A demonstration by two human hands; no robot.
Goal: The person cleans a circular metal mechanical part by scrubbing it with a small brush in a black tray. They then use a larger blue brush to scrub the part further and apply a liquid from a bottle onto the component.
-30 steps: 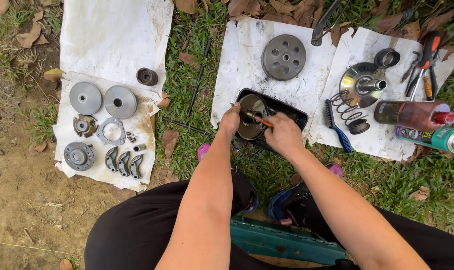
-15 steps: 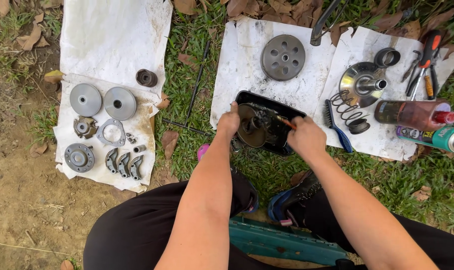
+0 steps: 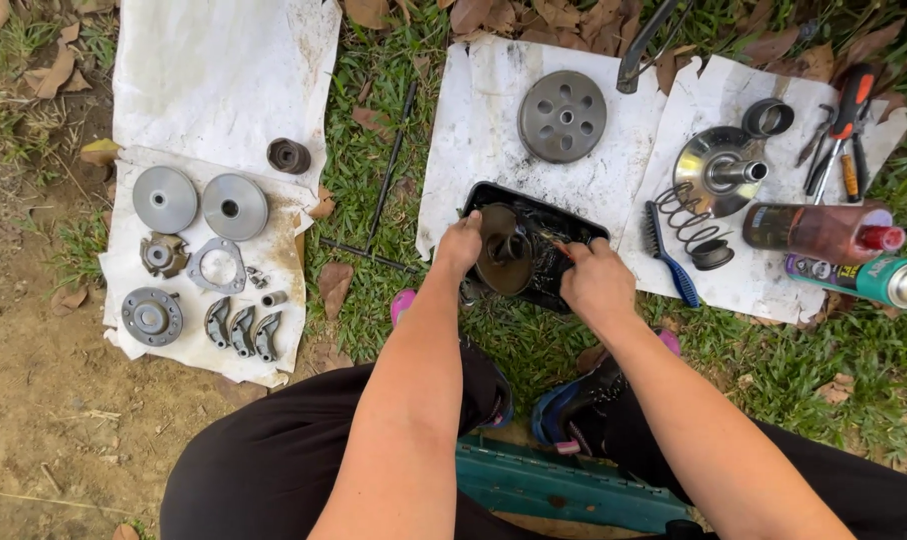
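A black tray (image 3: 583,225) of dark liquid lies on the grass in front of me. In it stands a brown, dirty pulley disc (image 3: 503,262), tilted on its edge. My left hand (image 3: 460,243) grips the disc's left rim. My right hand (image 3: 595,283) is closed around a small brush with an orange handle (image 3: 561,250), its tip at the disc's right side. Both forearms reach down from my lap.
White sheets lie on the grass. The left sheet (image 3: 223,80) carries round plates, clutch shoes and small parts. The right sheets hold a clutch bell (image 3: 561,116), a pulley with spring (image 3: 718,170), a blue brush (image 3: 668,255), two spray cans (image 3: 823,230), pliers and screwdrivers.
My right hand has drawn back to the right, from over the disc's middle to its right side. The disc has tipped more upright under my left hand.
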